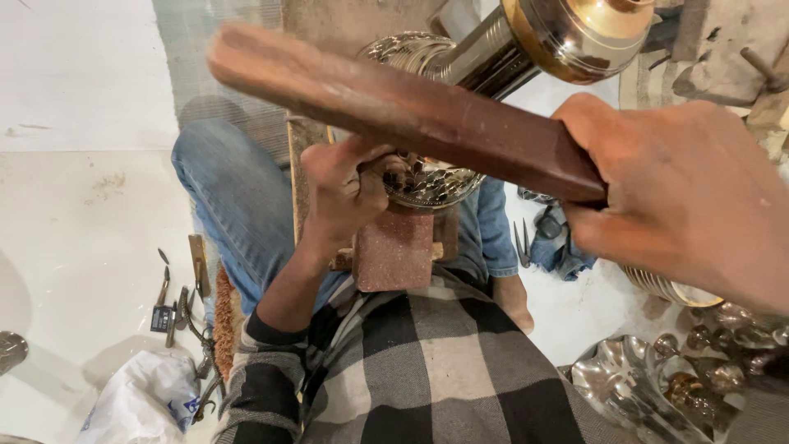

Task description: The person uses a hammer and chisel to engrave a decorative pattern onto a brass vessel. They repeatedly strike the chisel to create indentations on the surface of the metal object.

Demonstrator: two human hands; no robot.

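My right hand grips one end of a long brown wooden bat, raised and blurred above the work. My left hand is closed around a small tool, its tip hidden, pressed against a patterned silver metal dish. The dish rests on a reddish stone block between my knees. A shiny metal pipe-like vessel with a brass-coloured rim leans over the dish from the upper right.
Several small chisels and hand tools lie on the white floor at left, beside a white plastic bag. Pliers and a blue cloth lie right of my leg. Shiny metal pieces are heaped at lower right.
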